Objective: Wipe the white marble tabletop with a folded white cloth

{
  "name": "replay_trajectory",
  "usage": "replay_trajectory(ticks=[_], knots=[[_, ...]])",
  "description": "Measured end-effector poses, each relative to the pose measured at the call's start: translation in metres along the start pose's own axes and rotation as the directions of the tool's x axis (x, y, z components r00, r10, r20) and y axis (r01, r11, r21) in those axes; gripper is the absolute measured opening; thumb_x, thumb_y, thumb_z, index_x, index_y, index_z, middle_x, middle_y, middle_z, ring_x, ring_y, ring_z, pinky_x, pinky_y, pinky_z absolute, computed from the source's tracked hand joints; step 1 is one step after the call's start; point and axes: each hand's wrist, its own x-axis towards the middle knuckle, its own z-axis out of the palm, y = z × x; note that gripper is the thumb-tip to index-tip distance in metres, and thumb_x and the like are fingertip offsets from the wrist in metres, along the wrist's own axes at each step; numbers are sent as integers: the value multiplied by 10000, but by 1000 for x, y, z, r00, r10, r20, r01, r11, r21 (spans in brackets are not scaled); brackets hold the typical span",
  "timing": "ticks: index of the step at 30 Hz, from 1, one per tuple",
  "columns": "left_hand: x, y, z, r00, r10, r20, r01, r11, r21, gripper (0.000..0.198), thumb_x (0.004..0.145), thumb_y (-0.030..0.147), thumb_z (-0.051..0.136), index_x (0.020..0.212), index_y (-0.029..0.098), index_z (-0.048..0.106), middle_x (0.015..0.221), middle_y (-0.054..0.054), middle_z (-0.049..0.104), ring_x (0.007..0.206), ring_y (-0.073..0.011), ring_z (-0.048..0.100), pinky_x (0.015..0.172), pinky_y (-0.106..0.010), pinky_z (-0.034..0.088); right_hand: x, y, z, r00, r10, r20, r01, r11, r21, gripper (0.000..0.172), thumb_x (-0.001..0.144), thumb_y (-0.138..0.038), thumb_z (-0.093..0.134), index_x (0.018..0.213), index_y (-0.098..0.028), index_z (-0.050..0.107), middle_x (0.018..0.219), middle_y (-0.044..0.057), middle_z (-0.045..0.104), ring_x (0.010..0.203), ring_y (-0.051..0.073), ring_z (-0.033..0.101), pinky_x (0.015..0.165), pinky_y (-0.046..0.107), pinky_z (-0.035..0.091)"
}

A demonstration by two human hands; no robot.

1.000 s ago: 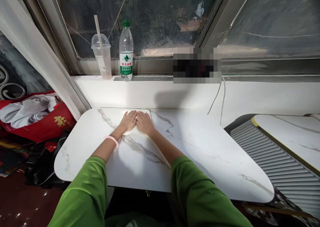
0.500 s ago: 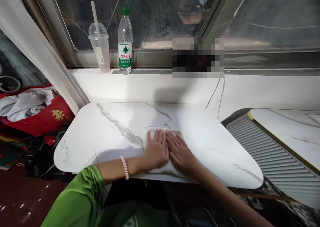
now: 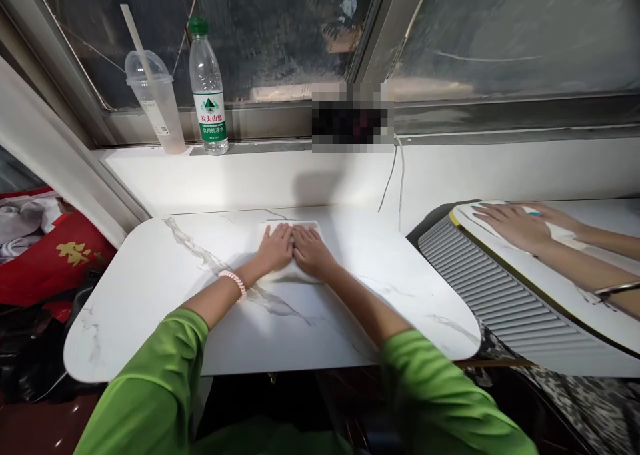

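Note:
A folded white cloth (image 3: 287,276) lies on the white marble-patterned table (image 3: 145,288), toward its back edge. My left hand (image 3: 275,247) rests flat on the cloth, fingers stretched forward, with a pink coiled band on the wrist. Beside it, touching at the fingers, my right hand (image 3: 313,249) also presses down on the cloth with its fingers laid out. Both palms cover much of the cloth.
On the sill stand a plastic cup with a straw (image 3: 157,111) and a water bottle (image 3: 209,95). A cable (image 3: 401,181) hangs down the wall. At right, another person's hands (image 3: 515,227) rest on a second table (image 3: 605,321). A red bag (image 3: 60,248) sits left.
Both my hands and the cloth have slid forward, away from me, toward the table's back edge. The view has shifted right, and another person's hands now show on the second table.

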Motion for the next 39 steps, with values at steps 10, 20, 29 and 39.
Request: replay_trajectory(ticks=[10, 20, 29, 39], knots=[[28, -16, 1, 996, -69, -59, 70, 997, 16, 496, 988, 228, 278, 1446, 83, 401, 1542, -124, 369, 1445, -231, 294, 1207, -489, 146, 31, 5, 3, 994, 87, 66, -88, 996, 16, 555, 945, -188, 260, 1455, -5, 380, 1538, 168, 368, 1436, 274, 305, 1172, 449, 219], [-13, 177, 36, 999, 37, 24, -38, 998, 53, 617, 987, 333, 278, 1482, -33, 308, 1559, -206, 288, 1459, -369, 212, 1173, -611, 173, -148, 105, -21, 991, 120, -65, -114, 989, 96, 498, 888, -159, 302, 1297, -143, 587, 1419, 105, 544, 1367, 230, 442, 1151, 483, 331], [0, 236, 60, 994, 33, -100, -29, 999, 43, 597, 980, 324, 280, 1467, -8, 372, 1522, -205, 372, 1452, -369, 238, 1169, -601, 225, -196, 150, -22, 971, 192, -140, -176, 977, 118, 493, 887, -177, 317, 1233, -210, 667, 1413, 60, 553, 1358, 237, 456, 1171, 501, 319], [107, 162, 46, 998, 21, 51, -22, 1000, 20, 611, 988, 298, 229, 1507, -25, 237, 1584, -171, 250, 1477, -287, 192, 1202, -532, 124, -67, 188, -8, 965, 227, -130, -217, 972, 87, 517, 876, -153, 329, 1302, -189, 619, 1413, 63, 553, 1356, 205, 459, 1174, 459, 310]])
